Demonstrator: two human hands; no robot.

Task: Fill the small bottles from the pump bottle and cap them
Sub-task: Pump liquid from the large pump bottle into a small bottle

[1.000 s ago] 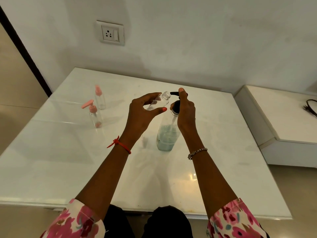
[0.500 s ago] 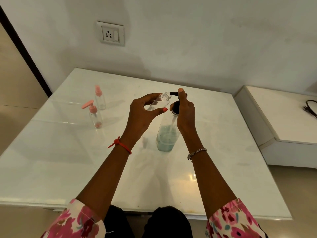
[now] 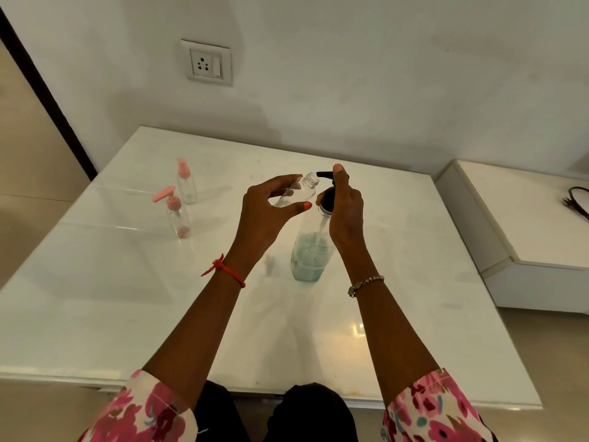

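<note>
The filling step is in hand. The left hand [image 3: 264, 212] pinches an uncapped small bottle [image 3: 298, 193] between thumb and fingers. The bottle's long axis is tilted, with its mouth pointing up past the grip to the nozzle [image 3: 323, 174] just beside it. The right hand [image 3: 345, 215] wraps the neck of the pump bottle [image 3: 309, 250], one finger atop the pump head. The next move likely calls for a firm press with the mouth held under the spout.

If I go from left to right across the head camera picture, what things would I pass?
The small bottle with pink pump → left hand holding an open small bottle → right hand on the big pump bottle → white side shelf → black cable.
</note>
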